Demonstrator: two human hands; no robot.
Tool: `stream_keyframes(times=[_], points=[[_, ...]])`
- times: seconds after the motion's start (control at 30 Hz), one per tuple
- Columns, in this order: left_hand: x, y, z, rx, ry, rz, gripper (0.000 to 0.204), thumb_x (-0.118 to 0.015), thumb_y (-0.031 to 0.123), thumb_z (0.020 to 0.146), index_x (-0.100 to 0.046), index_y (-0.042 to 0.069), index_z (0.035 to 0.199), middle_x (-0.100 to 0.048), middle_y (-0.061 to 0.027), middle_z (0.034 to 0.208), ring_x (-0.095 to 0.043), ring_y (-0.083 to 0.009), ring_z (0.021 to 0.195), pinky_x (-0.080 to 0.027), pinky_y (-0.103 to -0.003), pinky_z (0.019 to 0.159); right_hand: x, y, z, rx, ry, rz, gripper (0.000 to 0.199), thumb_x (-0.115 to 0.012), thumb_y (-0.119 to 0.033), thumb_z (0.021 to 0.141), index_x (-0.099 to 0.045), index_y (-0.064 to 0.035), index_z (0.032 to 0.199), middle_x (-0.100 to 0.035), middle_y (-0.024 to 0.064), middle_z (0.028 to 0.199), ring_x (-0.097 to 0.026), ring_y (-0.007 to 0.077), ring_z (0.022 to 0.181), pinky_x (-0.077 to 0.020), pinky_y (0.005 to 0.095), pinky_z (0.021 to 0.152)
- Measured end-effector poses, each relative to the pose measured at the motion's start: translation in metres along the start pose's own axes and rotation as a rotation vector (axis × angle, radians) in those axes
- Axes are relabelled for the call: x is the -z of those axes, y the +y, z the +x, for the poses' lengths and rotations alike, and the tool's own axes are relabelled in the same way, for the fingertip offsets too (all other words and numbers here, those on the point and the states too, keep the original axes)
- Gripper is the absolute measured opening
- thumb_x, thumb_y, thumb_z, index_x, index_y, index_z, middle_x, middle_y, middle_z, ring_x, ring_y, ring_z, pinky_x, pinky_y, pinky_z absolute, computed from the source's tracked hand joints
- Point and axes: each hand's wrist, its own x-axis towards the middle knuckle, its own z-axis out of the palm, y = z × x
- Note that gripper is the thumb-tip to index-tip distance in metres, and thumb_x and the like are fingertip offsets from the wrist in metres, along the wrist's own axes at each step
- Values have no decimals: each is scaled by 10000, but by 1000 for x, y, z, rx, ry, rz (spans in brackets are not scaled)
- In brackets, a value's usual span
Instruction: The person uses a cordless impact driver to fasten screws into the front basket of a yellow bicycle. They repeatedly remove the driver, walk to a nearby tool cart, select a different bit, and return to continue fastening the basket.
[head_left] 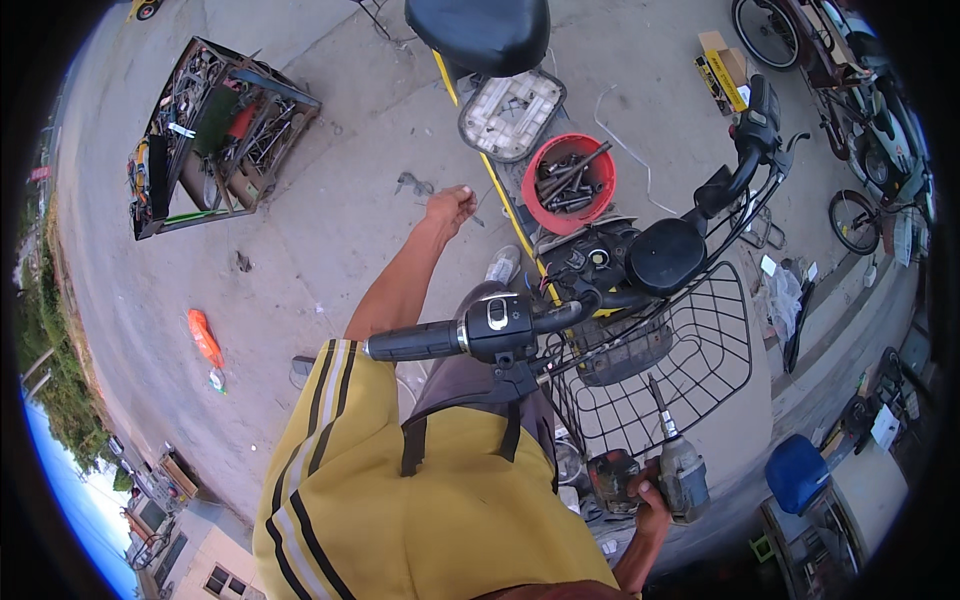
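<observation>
My right hand [652, 502] is wrapped round the handle of a cordless drill [683, 472] beside the black wire basket [715, 355]. The drill's long bit points up toward the basket, and its battery end is dark with red. Stretched out past the scooter's handlebar grip [415, 342], my left hand [452, 207] is closed with curled fingers. A thin sliver shows by its fingertips, too small to name. To its right, a red bucket [528, 190] full of metal sockets and rods stands on the scooter's footboard.
A pale plastic panel [511, 112] lies below the black seat [480, 35]. Far left stands a metal crate of tools [240, 185]; an orange bag [204, 337] lies on the ground. A yellow box [722, 80], parked bikes [865, 150] and a blue seat [797, 474] are at right.
</observation>
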Motion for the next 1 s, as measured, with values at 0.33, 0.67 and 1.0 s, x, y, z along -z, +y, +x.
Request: stream_keyframes(times=[0.33,0.67,1.0], points=[[-49,-2,68,17,-12,-116,130,-629,69,969,-654,-38,1038,-700,-115,897,-681,-198,807,-595,-301,745,-29,-18,20,-59,70,49,491,-739,-206,754,-534,30,1133,-575,89,701,-556,204,651,-458,342,639],[50,-100,-49,61,73,-134,368,-592,61,975,-514,-96,1299,-692,-190,1058,-685,-243,904,-593,-338,789,-14,-70,29,74,27,-605,308,-763,-140,780,-658,-36,1050,-661,46,876,-607,179,808,-475,315,783],[86,-183,-265,-49,142,17,293,-635,108,967,-596,-38,1217,-711,-136,1066,-673,-171,887,-557,-299,825,-31,-142,108,598,-605,-1449,291,-737,-117,671,-678,-47,948,-673,140,801,-677,348,774,-524,404,693]])
